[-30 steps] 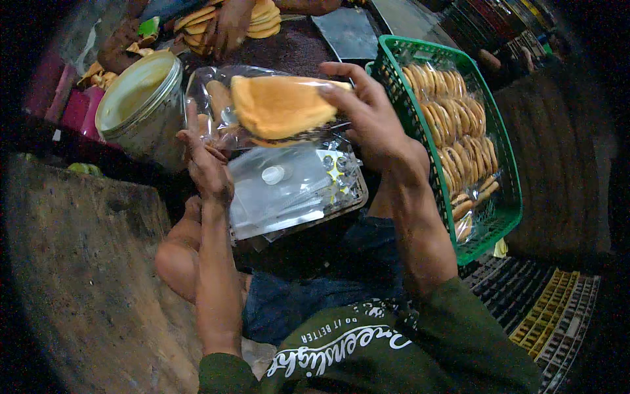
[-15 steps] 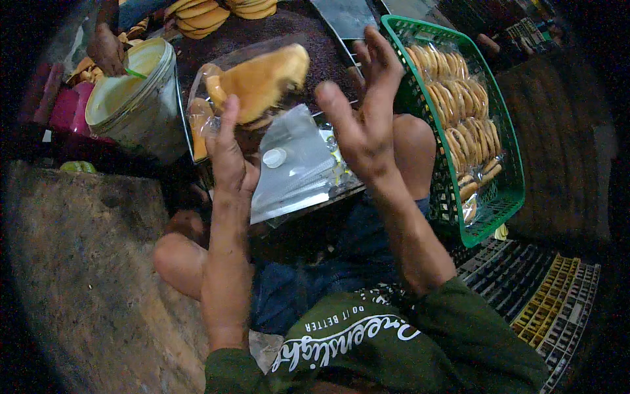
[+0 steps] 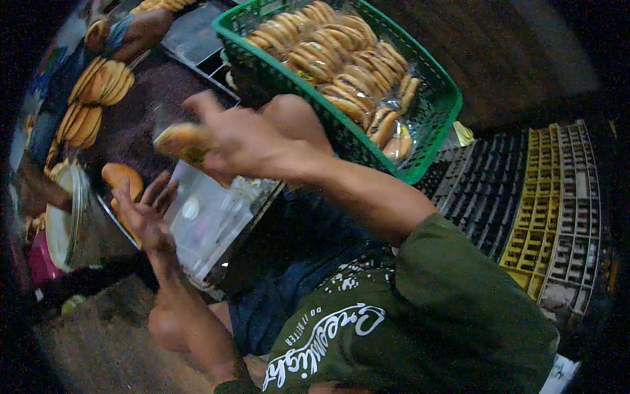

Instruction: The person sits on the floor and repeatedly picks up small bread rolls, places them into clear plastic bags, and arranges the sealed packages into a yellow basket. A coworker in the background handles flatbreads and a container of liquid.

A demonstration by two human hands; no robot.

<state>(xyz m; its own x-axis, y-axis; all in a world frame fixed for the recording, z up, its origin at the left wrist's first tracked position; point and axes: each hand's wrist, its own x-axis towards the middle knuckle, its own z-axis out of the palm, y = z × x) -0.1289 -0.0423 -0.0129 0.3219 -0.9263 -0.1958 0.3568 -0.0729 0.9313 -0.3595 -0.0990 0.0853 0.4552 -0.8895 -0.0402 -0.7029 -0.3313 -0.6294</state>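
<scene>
My right hand, smeared by motion, is closed on a golden bread roll whose end sticks out past the fingers. It hangs over the dark tray. My left hand has its fingers spread and holds nothing. Just beyond its fingertips another bread roll lies at the tray's near edge. A stack of clear plastic bags rests beside the left hand, with a round white disc on top.
A green basket at the right holds several rows of bagged bread rolls. Bread piles sit on the tray's far left. Another person's arm reaches in near a pale bucket. Black and yellow crates stand at right.
The view has swung right, toward the green basket. The bagged bread has left my left hand, which is now spread. My right hand, open before, now grips a bread roll.
</scene>
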